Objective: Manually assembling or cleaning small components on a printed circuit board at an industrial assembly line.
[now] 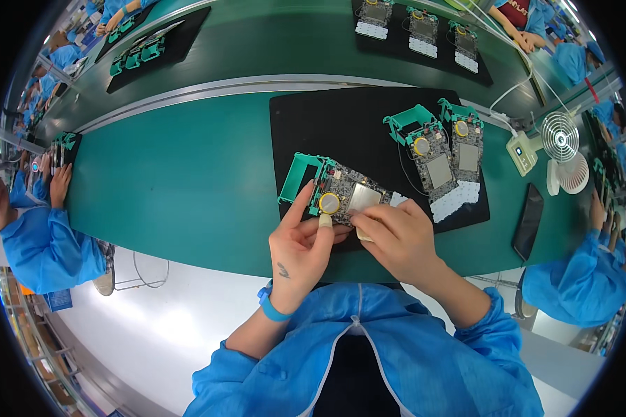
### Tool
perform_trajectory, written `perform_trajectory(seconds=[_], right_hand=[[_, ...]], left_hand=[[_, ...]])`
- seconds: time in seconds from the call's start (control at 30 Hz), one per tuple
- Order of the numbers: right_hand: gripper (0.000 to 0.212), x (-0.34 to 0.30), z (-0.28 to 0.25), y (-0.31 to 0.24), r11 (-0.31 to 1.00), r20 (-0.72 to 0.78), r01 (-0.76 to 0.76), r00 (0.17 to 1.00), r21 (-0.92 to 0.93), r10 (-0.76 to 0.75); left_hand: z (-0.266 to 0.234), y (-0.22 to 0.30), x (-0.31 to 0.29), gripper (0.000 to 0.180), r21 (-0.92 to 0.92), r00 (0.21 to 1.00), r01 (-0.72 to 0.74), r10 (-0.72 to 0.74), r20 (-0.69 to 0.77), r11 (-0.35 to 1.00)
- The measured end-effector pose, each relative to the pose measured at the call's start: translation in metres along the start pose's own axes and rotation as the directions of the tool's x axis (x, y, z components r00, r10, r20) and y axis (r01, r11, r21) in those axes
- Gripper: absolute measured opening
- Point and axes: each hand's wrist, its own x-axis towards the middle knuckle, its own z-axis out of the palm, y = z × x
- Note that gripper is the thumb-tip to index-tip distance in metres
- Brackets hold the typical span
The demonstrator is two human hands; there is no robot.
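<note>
A circuit board (pixel 344 182) with a silver metal shield, a round yellow-rimmed coin cell (pixel 329 203) and a green plastic frame (pixel 300 178) at its left end is held over the black mat (pixel 334 118). My left hand (pixel 302 240) grips its left part, index finger by the green frame and thumb, wearing a pale finger cot, near the coin cell. My right hand (pixel 400 236) is closed at the board's lower right edge, its fingertips pinched there. What lies under those fingertips is mostly hidden. Part of a white piece shows behind the right hand.
Two similar boards (pixel 435 163) with green frames and white strips lie on the mat's right. Beyond stand a small fan (pixel 560 139), a power socket (pixel 522 153) and a black phone (pixel 528 221). More boards (pixel 423 31) rest on the far bench. Co-workers in blue (pixel 52 236) sit at both sides.
</note>
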Motion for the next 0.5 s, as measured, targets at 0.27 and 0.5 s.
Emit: perform_trajectory(seconds=[0.27,0.5], right_hand=[[0.038,-0.007,-0.002,0.003,0.999,0.016,-0.020,1.000,0.027,0.019],[0.035,-0.009,0.002,-0.006,0.886,0.090,-0.359,0.933,0.294,0.348]], left_hand=[[0.007,0.000,0.007,0.068,-0.019,0.998,0.026,-0.025,0.061,0.999],[0.011,0.002,0.009,0.070,0.029,0.999,0.043,-0.044,0.032,0.999]])
